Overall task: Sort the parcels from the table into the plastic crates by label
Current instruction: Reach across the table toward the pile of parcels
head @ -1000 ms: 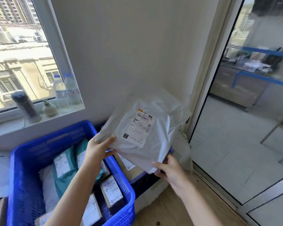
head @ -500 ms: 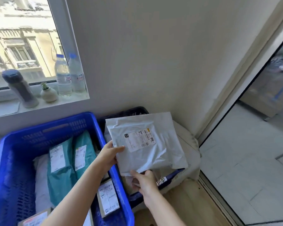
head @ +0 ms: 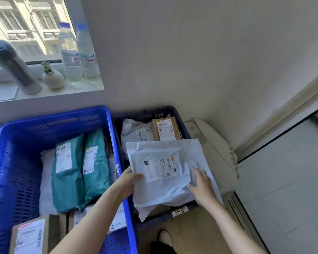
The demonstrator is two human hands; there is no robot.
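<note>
Evidently, the grey parcel (head: pixel 165 173) had been lowered. One second earlier it was held up in front of the wall with its label facing the camera. Half a second earlier it was partway down. At this moment it lay nearly flat over the near part of the dark crate (head: pixel 145 114), on top of the parcels already inside, with its right edge overhanging the crate wall. The left hand (head: pixel 126 182) pinched the left edge, thumb on the upper face and the other fingers hidden beneath. The right hand (head: pixel 200 186), which had gripped the lower edge half a second earlier, rested on the upper face near the right side, fingers spread and nearly straight. Whether its thumb hooked under the edge could not be determined. This indicated that the sorting decision was already made: the parcel was assigned to the dark crate, not to the blue crate (head: pixel 62 116) to its left. Only the release remained, after which both hands would be free for the next parcel. The parcel lay with its label (head: pixel 160 168) upward. Its long axis ran left to right across the crate, skewed slightly so that the right end sat a little nearer the person. The label had gone from upright to lying on its side, its yellow-marked end pointing right, toward the doorway. The crate's handwritten tag (head: pixel 180 210) was visible just below the near edge.
</note>
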